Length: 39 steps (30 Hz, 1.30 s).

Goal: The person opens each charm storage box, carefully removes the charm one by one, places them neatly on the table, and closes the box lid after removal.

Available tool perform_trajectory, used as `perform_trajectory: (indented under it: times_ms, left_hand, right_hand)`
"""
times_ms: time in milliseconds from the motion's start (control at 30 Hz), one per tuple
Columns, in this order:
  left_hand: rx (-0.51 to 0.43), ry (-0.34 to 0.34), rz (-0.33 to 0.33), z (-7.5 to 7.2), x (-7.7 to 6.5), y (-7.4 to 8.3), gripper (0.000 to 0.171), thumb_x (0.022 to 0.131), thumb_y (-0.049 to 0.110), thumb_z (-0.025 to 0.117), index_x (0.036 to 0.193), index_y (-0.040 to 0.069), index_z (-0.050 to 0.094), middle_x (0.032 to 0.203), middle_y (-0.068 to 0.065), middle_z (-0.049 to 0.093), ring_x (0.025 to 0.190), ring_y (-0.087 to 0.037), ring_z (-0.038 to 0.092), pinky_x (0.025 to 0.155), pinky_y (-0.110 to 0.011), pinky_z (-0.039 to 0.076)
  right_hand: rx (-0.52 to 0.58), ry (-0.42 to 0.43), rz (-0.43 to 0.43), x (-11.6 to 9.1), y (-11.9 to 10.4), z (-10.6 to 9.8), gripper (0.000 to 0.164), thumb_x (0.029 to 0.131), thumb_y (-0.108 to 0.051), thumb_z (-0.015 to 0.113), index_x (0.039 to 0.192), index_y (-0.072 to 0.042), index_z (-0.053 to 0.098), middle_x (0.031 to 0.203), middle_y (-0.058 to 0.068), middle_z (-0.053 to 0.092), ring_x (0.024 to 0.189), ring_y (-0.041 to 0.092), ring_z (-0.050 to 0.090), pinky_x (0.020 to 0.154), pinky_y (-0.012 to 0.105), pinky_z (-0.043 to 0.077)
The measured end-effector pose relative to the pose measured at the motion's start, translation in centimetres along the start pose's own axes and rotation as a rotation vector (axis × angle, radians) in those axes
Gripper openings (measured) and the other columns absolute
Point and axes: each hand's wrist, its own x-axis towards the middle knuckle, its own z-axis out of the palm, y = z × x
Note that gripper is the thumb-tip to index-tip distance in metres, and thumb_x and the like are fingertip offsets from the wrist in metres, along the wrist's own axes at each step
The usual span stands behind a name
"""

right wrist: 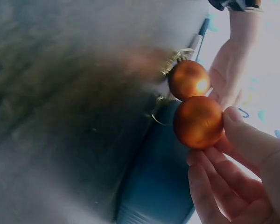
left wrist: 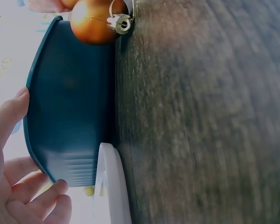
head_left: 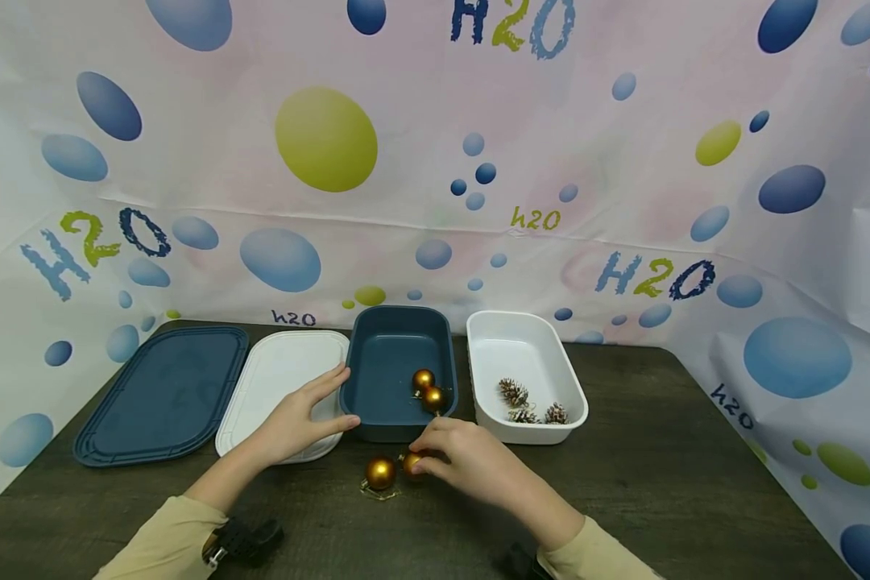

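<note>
My right hand [head_left: 471, 459] pinches a gold Christmas bauble [right wrist: 198, 122] between thumb and fingers, just in front of a dark blue container [head_left: 380, 362]. Beside it, a second gold bauble [head_left: 380, 474] with a gold string loop lies on the table. Two more baubles [head_left: 433, 399] sit inside the blue container, towards its front right corner. My left hand [head_left: 300, 419] touches the container's left side, thumb near the front corner and fingers spread along the rim. In the left wrist view the container's outer wall [left wrist: 70, 102] shows behind the fingertips.
A white container [head_left: 507, 346] holding several pine cones [head_left: 513, 392] stands right of the blue one. To the left lie a white lid [head_left: 290, 358], partly under my left hand, and a dark blue lid [head_left: 167, 391]. A printed sheet [head_left: 420, 193] hangs behind the dark table [head_left: 667, 467].
</note>
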Motion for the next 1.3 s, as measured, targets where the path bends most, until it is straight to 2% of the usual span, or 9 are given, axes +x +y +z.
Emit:
perform_trajectory:
  times_ms: [500, 933, 1100, 1300]
  left_hand:
    - [-0.018, -0.001, -0.008, 0.1, -0.1, 0.1, 0.080, 0.087, 0.043, 0.068, 0.148, 0.003, 0.034, 0.154, -0.016, 0.024, 0.137, -0.040, 0.025, 0.102, -0.062, 0.030]
    - [-0.023, 0.006, -0.004, 0.1, -0.1, 0.0, 0.081, 0.086, 0.043, 0.069, 0.147, 0.003, 0.035, 0.154, -0.016, 0.025, 0.137, -0.040, 0.026, 0.102, -0.061, 0.031]
    - [-0.019, 0.003, -0.005, 0.1, -0.2, 0.1, 0.079, 0.087, 0.042, 0.068, 0.147, 0.004, 0.035, 0.154, -0.016, 0.024, 0.138, -0.040, 0.025, 0.102, -0.061, 0.030]
    - [-0.020, -0.001, -0.011, 0.1, -0.2, 0.1, 0.080, 0.087, 0.042, 0.068, 0.148, 0.004, 0.034, 0.154, -0.016, 0.024, 0.138, -0.040, 0.025, 0.101, -0.061, 0.031]
  right_hand:
    - [-0.092, -0.025, 0.011, 0.3, 0.2, 1.0, 0.019, 0.088, -0.026, 0.070, 0.098, -0.012, 0.075, 0.091, -0.007, 0.065, 0.084, 0.002, 0.060, 0.074, 0.017, 0.049]
    - [-0.082, -0.033, 0.038, 0.2, 0.1, 0.9, 0.020, 0.090, -0.026, 0.068, 0.100, -0.011, 0.074, 0.094, -0.005, 0.065, 0.087, 0.004, 0.061, 0.076, 0.018, 0.049]
    - [-0.089, 0.009, 0.018, 0.0, -0.2, 0.0, 0.018, 0.090, -0.024, 0.068, 0.100, -0.011, 0.074, 0.096, -0.005, 0.065, 0.089, 0.006, 0.061, 0.078, 0.020, 0.049]
    - [-0.039, 0.143, -0.040, 0.5, 0.1, -2.0, 0.014, 0.089, -0.020, 0.070, 0.097, -0.009, 0.074, 0.092, -0.003, 0.066, 0.082, 0.007, 0.060, 0.072, 0.018, 0.049]
